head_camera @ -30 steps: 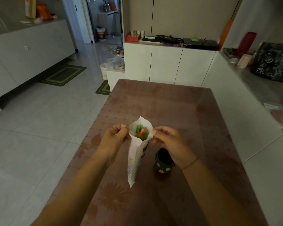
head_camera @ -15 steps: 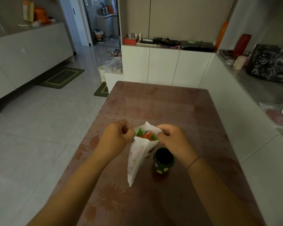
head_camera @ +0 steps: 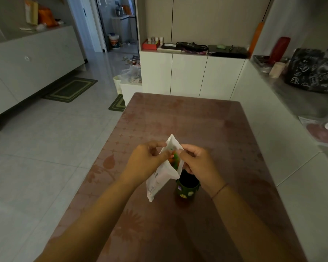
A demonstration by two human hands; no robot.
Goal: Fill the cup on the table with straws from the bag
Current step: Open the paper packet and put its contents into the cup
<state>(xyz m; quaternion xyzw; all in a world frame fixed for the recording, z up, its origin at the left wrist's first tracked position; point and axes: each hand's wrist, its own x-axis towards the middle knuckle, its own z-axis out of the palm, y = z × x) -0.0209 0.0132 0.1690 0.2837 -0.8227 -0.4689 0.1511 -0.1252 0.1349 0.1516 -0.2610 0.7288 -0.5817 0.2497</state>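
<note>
The bag [head_camera: 164,172] has tilted, and its mouth now lies directly above the cup [head_camera: 187,186] rim instead of to its left. The left hand [head_camera: 147,161] and right hand [head_camera: 197,161] have drawn closer together, narrowing the opening around the straws [head_camera: 175,159].

Both forearms extended forward, converging. Left hand [head_camera: 147,161] and right hand [head_camera: 197,160] held close together, fingers pinched shut, thin cord worn on right wrist.

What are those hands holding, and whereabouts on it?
Both hold the white bag at its open top: the left hand pinches the left edge of the mouth, the right hand the right edge. Coloured straws show inside.
</note>
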